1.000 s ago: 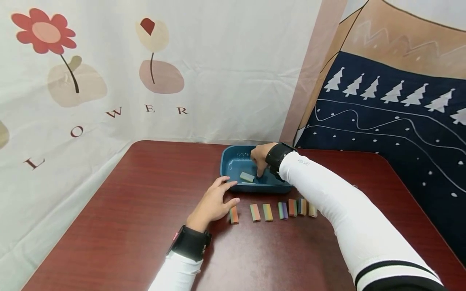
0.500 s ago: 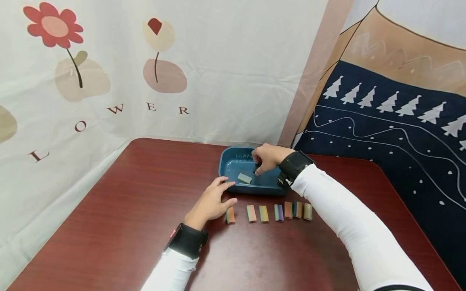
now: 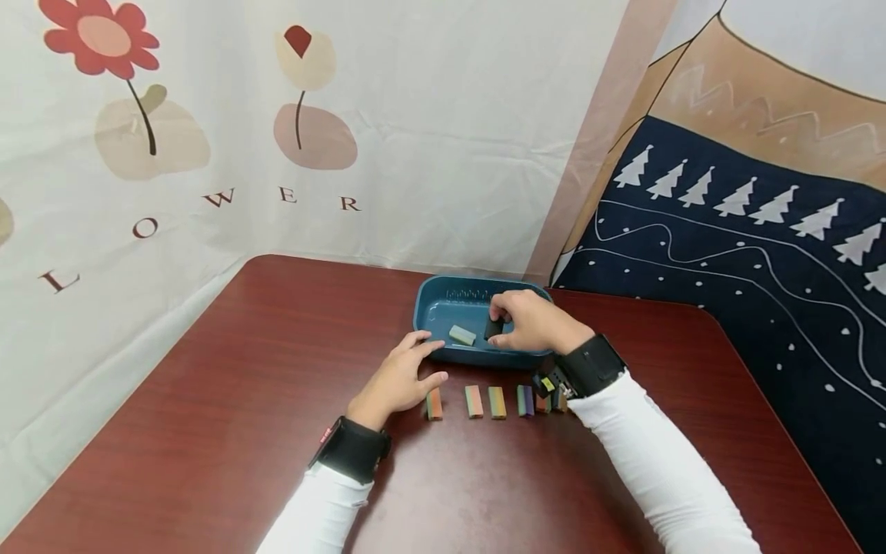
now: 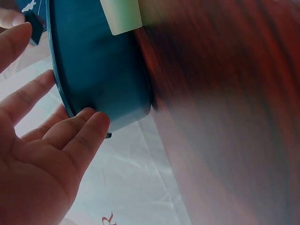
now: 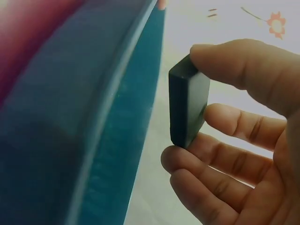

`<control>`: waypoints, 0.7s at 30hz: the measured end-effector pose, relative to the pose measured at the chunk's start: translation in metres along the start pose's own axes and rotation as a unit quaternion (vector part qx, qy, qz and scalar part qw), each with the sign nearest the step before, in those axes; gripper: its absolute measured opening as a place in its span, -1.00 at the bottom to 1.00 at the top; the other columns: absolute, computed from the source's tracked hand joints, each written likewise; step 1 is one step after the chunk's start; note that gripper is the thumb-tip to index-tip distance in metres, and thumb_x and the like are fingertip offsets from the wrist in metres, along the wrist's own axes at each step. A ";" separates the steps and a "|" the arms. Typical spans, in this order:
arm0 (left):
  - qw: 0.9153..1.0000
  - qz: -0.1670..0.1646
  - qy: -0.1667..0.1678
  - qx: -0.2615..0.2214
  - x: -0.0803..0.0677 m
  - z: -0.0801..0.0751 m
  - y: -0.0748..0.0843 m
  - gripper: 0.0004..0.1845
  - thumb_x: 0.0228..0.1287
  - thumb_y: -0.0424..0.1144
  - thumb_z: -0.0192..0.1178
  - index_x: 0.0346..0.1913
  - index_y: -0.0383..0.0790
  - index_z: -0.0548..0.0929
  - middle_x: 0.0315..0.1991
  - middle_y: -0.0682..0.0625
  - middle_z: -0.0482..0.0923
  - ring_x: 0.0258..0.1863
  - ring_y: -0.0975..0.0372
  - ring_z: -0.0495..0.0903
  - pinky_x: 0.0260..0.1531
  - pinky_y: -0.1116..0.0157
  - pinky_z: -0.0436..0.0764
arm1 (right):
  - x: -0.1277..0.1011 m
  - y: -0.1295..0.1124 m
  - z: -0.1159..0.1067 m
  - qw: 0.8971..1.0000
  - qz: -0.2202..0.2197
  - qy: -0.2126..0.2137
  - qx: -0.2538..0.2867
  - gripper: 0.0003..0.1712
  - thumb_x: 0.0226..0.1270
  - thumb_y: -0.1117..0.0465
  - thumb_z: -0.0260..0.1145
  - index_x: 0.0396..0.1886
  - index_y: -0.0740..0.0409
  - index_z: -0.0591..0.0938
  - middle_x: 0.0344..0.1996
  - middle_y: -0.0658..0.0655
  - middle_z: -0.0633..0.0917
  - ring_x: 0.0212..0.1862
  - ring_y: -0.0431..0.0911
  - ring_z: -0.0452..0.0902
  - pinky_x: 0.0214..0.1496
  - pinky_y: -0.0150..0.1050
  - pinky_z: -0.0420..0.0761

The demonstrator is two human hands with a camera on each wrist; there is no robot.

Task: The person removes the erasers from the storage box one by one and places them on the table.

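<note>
My right hand pinches a dark, nearly black rectangular block over the blue plastic basin. In the right wrist view the thumb is on the upper end of this dark block, with fingertips along its side and lower end. A pale green block lies inside the basin. My left hand is at the near left corner of the basin, fingers extended. The left wrist view has its fingertips touching the basin's outer wall and rim. Just right of the left thumb stands an orange and green block.
In front of the basin, a row of two-coloured blocks includes a pink one, a yellow one and a purple and green one. My right wrist partly covers the row's right end. The reddish-brown table meets a printed cloth behind.
My right hand has risen from the basin's floor with the dark block and shifted right and nearer to me. The left hand stays at the basin's corner; the view has shifted slightly.
</note>
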State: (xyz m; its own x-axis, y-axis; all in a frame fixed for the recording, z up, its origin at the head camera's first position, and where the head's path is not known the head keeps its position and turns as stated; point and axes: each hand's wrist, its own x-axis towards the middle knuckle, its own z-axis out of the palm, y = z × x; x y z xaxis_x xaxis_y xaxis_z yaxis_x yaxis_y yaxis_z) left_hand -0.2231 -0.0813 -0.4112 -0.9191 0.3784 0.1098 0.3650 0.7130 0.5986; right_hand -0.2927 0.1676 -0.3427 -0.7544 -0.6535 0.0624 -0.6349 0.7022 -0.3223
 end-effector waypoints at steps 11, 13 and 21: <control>1.000 0.011 -0.007 0.007 0.002 0.001 -0.002 -0.42 0.33 -0.11 0.26 0.36 -0.20 0.44 0.39 -0.18 0.21 0.30 -0.06 0.32 0.19 -0.03 0.40 | -0.046 -0.012 0.034 0.998 -0.010 0.060 0.018 -0.68 0.10 0.12 0.52 -0.24 0.11 0.59 -0.29 0.01 0.58 -0.21 -0.07 0.51 -0.16 -0.17 0.58; 1.000 0.008 -0.006 0.009 0.003 0.002 -0.002 -0.42 0.34 -0.10 0.25 0.36 -0.19 0.44 0.39 -0.17 0.21 0.30 -0.05 0.32 0.19 -0.03 0.40 | -0.051 -0.015 0.037 0.998 -0.015 0.065 0.022 -0.68 0.08 0.14 0.53 -0.24 0.11 0.59 -0.29 0.02 0.58 -0.22 -0.06 0.51 -0.17 -0.18 0.58; 1.000 -0.001 -0.006 0.009 0.004 0.002 -0.003 -0.42 0.34 -0.10 0.25 0.37 -0.18 0.43 0.40 -0.16 0.19 0.31 -0.05 0.31 0.20 -0.03 0.39 | -0.061 -0.024 0.048 0.999 -0.007 0.046 0.018 -0.67 0.06 0.13 0.53 -0.25 0.09 0.59 -0.32 -0.06 0.55 -0.33 -0.14 0.47 -0.32 -0.32 0.54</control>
State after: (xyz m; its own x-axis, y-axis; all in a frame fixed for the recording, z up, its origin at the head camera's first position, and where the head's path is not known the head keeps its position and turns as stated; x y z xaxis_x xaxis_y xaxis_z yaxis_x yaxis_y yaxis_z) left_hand -0.2275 -0.0808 -0.4147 -0.9184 0.3831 0.0985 0.3650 0.7246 0.5846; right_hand -0.2230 0.1768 -0.3840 -0.7582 -0.6335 0.1543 -0.6411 0.6810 -0.3540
